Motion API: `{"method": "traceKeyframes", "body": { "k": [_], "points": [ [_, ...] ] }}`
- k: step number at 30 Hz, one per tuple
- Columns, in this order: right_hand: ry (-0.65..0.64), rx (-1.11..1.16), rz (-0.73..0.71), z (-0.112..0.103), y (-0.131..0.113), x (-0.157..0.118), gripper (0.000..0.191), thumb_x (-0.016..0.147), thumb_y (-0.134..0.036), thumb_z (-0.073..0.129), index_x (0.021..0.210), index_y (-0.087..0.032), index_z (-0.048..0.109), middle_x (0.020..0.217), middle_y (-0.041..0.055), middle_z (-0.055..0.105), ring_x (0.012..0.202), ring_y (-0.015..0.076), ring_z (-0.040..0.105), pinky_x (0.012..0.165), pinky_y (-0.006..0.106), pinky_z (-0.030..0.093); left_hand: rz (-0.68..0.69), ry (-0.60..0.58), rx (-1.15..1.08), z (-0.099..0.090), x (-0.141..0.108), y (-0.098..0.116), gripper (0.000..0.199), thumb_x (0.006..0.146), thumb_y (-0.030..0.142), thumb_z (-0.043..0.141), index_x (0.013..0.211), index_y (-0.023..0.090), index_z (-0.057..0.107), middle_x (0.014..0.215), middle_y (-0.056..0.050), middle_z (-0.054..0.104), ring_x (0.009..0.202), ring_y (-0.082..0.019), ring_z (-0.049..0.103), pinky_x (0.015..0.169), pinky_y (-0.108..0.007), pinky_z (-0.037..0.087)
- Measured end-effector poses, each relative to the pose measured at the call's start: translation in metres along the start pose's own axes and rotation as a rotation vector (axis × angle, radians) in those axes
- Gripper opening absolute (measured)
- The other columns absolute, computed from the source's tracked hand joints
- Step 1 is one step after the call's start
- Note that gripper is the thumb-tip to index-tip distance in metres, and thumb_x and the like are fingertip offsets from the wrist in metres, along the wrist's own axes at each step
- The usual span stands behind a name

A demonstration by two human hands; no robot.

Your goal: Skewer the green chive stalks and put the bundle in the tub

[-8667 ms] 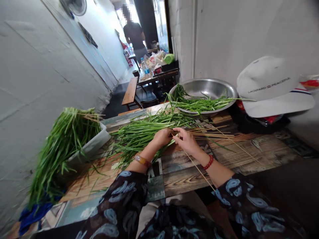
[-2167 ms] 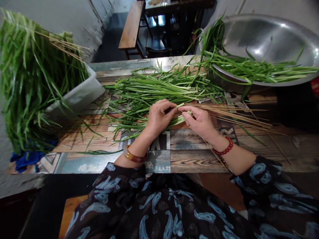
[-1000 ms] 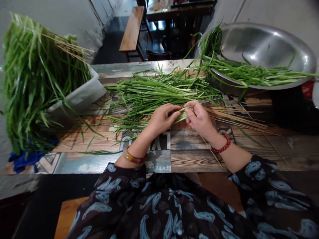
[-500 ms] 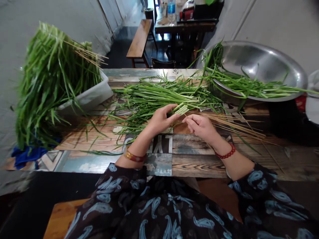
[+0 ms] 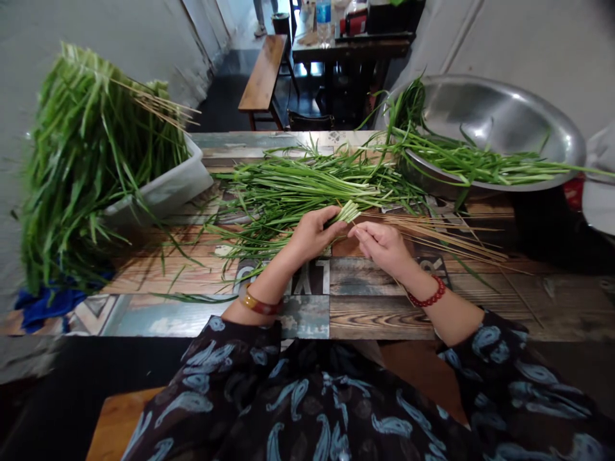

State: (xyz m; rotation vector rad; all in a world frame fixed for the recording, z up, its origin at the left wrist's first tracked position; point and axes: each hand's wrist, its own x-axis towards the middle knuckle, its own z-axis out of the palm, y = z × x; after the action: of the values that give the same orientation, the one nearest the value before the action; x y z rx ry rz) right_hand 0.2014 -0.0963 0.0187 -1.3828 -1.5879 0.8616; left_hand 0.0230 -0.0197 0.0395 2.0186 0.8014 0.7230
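My left hand (image 5: 314, 234) is closed round a small bunch of garlic chives (image 5: 348, 212), whose pale cut ends poke out past the thumb and point right. Pinched in my right hand (image 5: 382, 245) is a thin bamboo skewer (image 5: 354, 223); its tip is at the chive ends, and its rear part runs back under my wrist. Whether the tip has gone through the stalks I cannot make out. Behind my hands lies a loose pile of chives (image 5: 298, 182). Several loose skewers (image 5: 461, 244) fan out on the table to the right of my right hand.
At left, a white plastic tub (image 5: 166, 192) is heaped with skewered chives (image 5: 91, 153), a blue cloth (image 5: 45, 306) below it. A steel basin (image 5: 538, 121) with more chives stands at back right. Beyond the patterned table (image 5: 384, 314) are a bench (image 5: 264, 73) and another table (image 5: 353, 50).
Both hands stay nearly in place, the skewer tip still by the chive ends. The whole view has shifted slightly, and a person's legs now show at the far back.
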Motion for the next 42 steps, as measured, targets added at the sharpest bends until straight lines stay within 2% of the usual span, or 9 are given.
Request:
{"method": "traceKeyframes", "body": {
  "k": [7,11,16,21,27,32,37,39,42],
  "points": [
    [-0.133,0.077,0.036,-0.005,0.0,0.002,0.028,0.094,-0.037,0.047,0.085,-0.017,0.064,0.054,-0.0046,0.055,0.041,0.0078,0.046,0.045,0.021,0.035,-0.117,-0.112,-0.373,-0.001,-0.002,0.003,0.033,0.093,0.045,0.054,0.084,0.013,0.06,0.073,0.0,0.057,0.063,-0.011,0.051,0.059,-0.021,0.044],
    [-0.186,0.079,0.022,-0.007,0.0,0.002,0.029,0.096,-0.036,0.044,0.087,-0.017,0.063,0.055,-0.0052,0.055,0.041,0.0073,0.046,0.047,0.021,0.036,-0.146,-0.105,-0.422,-0.001,-0.001,0.003,0.038,0.092,0.049,0.057,0.078,0.014,0.058,0.069,0.0,0.056,0.06,-0.01,0.05,0.057,-0.021,0.044],
    [-0.147,-0.018,-0.053,-0.005,-0.003,0.0,0.031,0.099,-0.035,0.042,0.089,-0.017,0.065,0.05,-0.0059,0.051,0.043,0.0085,0.045,0.052,0.022,0.037,-0.166,-0.1,-0.425,-0.001,0.0,0.006,0.046,0.092,0.057,0.055,0.076,0.014,0.059,0.068,-0.001,0.059,0.058,-0.009,0.051,0.056,-0.021,0.044],
    [-0.052,-0.078,-0.124,0.001,-0.003,-0.003,0.033,0.1,-0.035,0.041,0.087,-0.017,0.066,0.05,-0.0047,0.049,0.047,0.0103,0.047,0.054,0.024,0.037,-0.208,-0.104,-0.442,-0.002,0.0,0.005,0.05,0.09,0.06,0.056,0.068,0.014,0.056,0.06,0.002,0.053,0.052,-0.007,0.044,0.05,-0.02,0.036],
    [0.031,-0.088,-0.126,0.008,-0.002,-0.006,0.035,0.1,-0.038,0.041,0.085,-0.018,0.065,0.053,-0.0027,0.051,0.053,0.0125,0.052,0.057,0.025,0.039,-0.213,-0.113,-0.421,0.001,-0.002,0.008,0.051,0.09,0.058,0.056,0.065,0.014,0.054,0.056,0.003,0.048,0.049,-0.006,0.039,0.048,-0.02,0.029],
    [0.002,0.0,-0.077,0.007,-0.005,-0.005,0.037,0.1,-0.044,0.042,0.084,-0.018,0.064,0.053,-0.0034,0.052,0.048,0.0111,0.049,0.053,0.025,0.039,-0.203,-0.16,-0.393,0.004,-0.002,0.01,0.05,0.092,0.056,0.052,0.068,0.013,0.059,0.056,0.002,0.05,0.047,-0.006,0.039,0.046,-0.02,0.028],
    [-0.142,0.063,0.052,-0.001,-0.003,-0.001,0.036,0.097,-0.047,0.046,0.082,-0.018,0.062,0.051,-0.0048,0.054,0.039,0.0081,0.045,0.044,0.022,0.036,-0.223,-0.14,-0.398,0.003,-0.003,0.009,0.043,0.091,0.052,0.056,0.072,0.013,0.058,0.063,0.001,0.054,0.051,-0.006,0.045,0.048,-0.019,0.036],
    [-0.087,0.099,0.122,-0.003,0.0,0.0,0.036,0.095,-0.051,0.05,0.083,-0.019,0.058,0.054,-0.0045,0.057,0.039,0.0081,0.048,0.042,0.021,0.036,-0.226,-0.121,-0.413,0.006,-0.004,0.008,0.036,0.089,0.049,0.06,0.078,0.014,0.057,0.065,0.002,0.052,0.053,-0.007,0.046,0.048,-0.018,0.039],
    [0.021,0.146,0.143,0.0,0.004,0.0,0.035,0.092,-0.054,0.054,0.097,-0.02,0.056,0.056,-0.0067,0.056,0.039,0.009,0.051,0.042,0.021,0.037,-0.211,-0.142,-0.416,0.014,-0.005,0.006,0.026,0.086,0.04,0.063,0.087,0.016,0.053,0.071,0.003,0.053,0.057,-0.008,0.05,0.049,-0.018,0.042]
  ]
}}
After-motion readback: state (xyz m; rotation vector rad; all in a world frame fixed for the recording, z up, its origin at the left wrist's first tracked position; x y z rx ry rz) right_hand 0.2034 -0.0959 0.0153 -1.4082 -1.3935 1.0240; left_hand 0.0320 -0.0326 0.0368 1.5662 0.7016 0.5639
